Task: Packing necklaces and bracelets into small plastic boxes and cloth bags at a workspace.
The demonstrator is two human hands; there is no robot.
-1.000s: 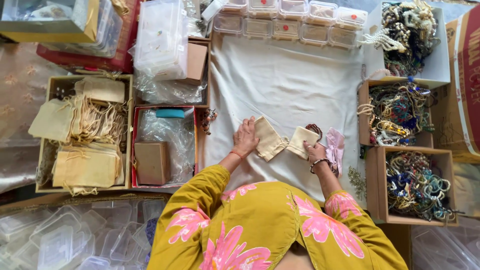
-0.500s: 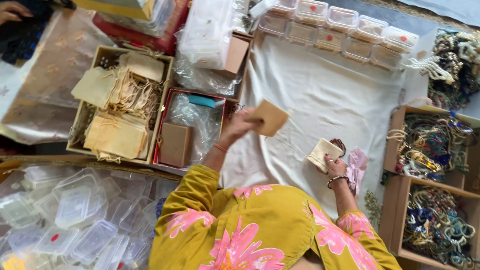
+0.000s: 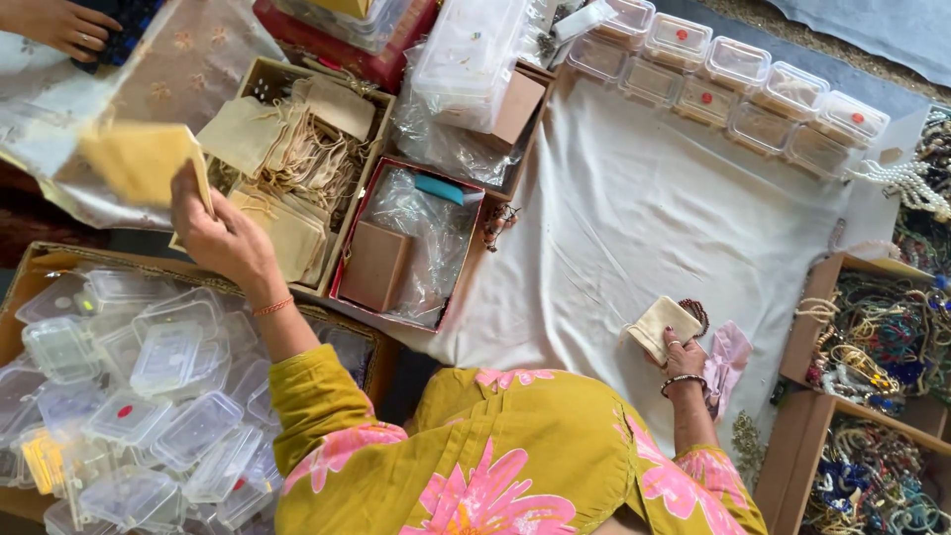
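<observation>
Cloth pouch (image 3: 139,159), beige and blurred, held up at the far left in the left hand (image 3: 223,233), whose fingers close on its right edge; the pouch lies above and to the left of the palm, over a shiny patterned fabric (image 3: 188,59) and beside the cardboard box of stacked beige pouches (image 3: 287,188). Second beige pouch (image 3: 666,325), gripped by the right hand (image 3: 684,359) against the white cloth (image 3: 634,218), with a dark bead bracelet (image 3: 699,315) touching its upper right corner and a pink pouch (image 3: 730,359) just beside the wrist. Clear plastic boxes (image 3: 129,396) fill the tray at lower left; a row of lidded clear boxes (image 3: 733,89) lines the cloth's far edge. Another person's hand (image 3: 59,25) rests at the top left corner.
</observation>
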